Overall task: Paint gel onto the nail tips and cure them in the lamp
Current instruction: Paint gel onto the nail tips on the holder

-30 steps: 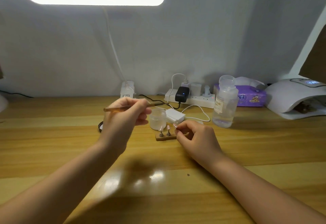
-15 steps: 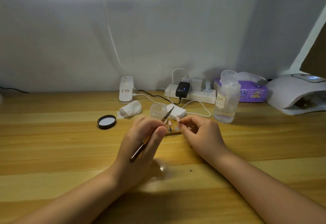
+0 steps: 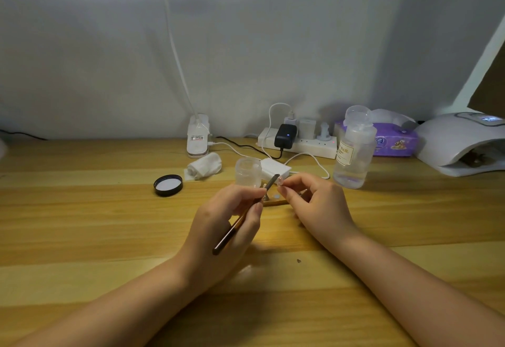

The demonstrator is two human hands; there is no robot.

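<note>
Your left hand grips the brush like a pen, bristle end up, meeting the nail tip pinched in your right hand; raising the tip likely steadies the stroke. The wooden holder lies just below, the open gel jar just behind for reloading, its lid aside. The curing lamp stands well apart, far right.
</note>
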